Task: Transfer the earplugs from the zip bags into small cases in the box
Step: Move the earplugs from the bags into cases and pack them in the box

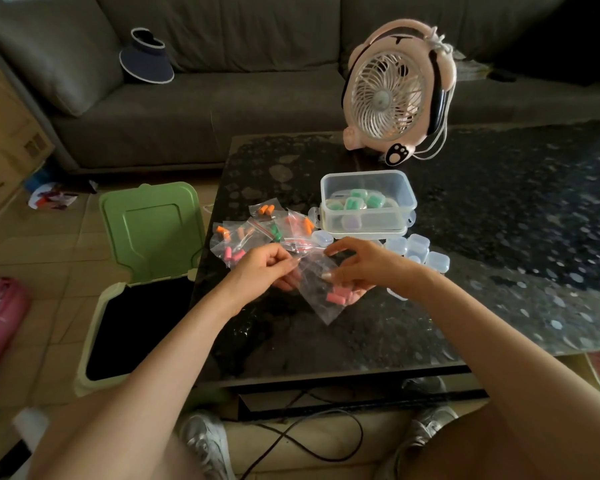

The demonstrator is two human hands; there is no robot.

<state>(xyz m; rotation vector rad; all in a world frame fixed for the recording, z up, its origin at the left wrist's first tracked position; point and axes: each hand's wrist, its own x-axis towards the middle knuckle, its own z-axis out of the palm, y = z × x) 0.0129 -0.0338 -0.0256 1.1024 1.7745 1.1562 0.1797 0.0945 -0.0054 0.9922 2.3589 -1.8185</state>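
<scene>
Just below the middle of the frame, both hands are holding a thin, crinkled clear zip bag (315, 299) above the table (499, 271). The left hand (264, 268) is pinching the bag's upper edge between thumb and curled fingers. The right hand (361, 268) is gripping the bag from its right side, fingers curling under it. Stubby pink foam earplugs (340, 296) are lying bunched in the bag's lower part, against the right hand's fingers.

Just above the hands, more bags (253, 230) are lying in a loose heap, showing orange, pink and green plugs through the film. Right of the heap, a rectangular clear plastic box (407, 192) with rounded corners is sitting on the table, holding small cases (355, 202), several showing green inside. Empty clear square cases (420, 249) are clustering just right of the right hand.

The table is dark and glossy, with a pale speckled pattern. A round pink fan (395, 95) with a white grille is standing at its far edge. At the left of the frame, a green bin (153, 226) is standing with its lid raised, before a grey fabric sofa (222, 98).
</scene>
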